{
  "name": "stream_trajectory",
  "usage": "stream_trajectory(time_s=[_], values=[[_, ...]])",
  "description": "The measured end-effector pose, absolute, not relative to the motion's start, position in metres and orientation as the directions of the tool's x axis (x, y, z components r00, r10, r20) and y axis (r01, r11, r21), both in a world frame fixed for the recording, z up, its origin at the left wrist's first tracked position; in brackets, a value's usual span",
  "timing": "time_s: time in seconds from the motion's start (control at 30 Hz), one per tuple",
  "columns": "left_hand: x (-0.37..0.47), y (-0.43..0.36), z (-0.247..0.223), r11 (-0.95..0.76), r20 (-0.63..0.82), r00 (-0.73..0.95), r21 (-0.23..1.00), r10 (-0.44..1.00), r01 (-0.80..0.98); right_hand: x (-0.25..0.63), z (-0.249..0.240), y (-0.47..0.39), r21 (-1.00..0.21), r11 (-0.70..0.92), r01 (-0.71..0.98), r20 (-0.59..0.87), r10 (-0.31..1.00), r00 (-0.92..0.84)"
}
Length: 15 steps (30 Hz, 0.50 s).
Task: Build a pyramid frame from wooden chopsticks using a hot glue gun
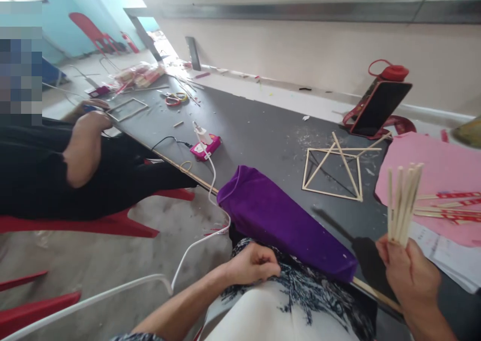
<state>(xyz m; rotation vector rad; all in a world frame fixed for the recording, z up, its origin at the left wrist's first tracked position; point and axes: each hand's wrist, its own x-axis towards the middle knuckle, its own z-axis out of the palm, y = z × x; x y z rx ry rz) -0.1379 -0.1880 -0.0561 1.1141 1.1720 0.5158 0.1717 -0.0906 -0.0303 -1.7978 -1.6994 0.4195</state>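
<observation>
Raised over the table's right front edge, my right hand (411, 271) is closed around a bundle of thin wooden chopsticks (403, 200), which point upward. My left hand (255, 263) is curled loosely over the patterned cloth (300, 286) on my lap, and nothing shows between its fingers. A purple cloth (285, 220) lies folded along the table edge in front of me. Beyond it stands a frame of joined sticks (332, 196), with a square base and slanting pieces. Red-wrapped chopsticks (451, 213) lie on a pink cloth (409, 155) beside my right hand.
A pink power block (205, 148) with a white cable (182, 256) sits near the table's edge. A phone (381, 108) leans against a red-capped bottle (394, 72). Scissors (176, 99) lie farther back. At left, a seated person's hands are near a stick square (130, 109).
</observation>
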Motion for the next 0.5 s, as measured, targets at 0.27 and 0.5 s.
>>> stream_trajectory(time_s=[0.27,0.5], values=[[-0.179,-0.240,-0.157,0.651,-0.600,-0.430,0.758,0.674,-0.037,0.171,-0.030,-0.092,-0.594,0.049,0.803,0.166,0.984,0.063],[-0.186,-0.241,-0.153,0.770,-0.696,-0.483,0.635,0.531,-0.069,0.182,-0.038,-0.090,-0.546,0.116,0.830,0.203,0.979,-0.004]])
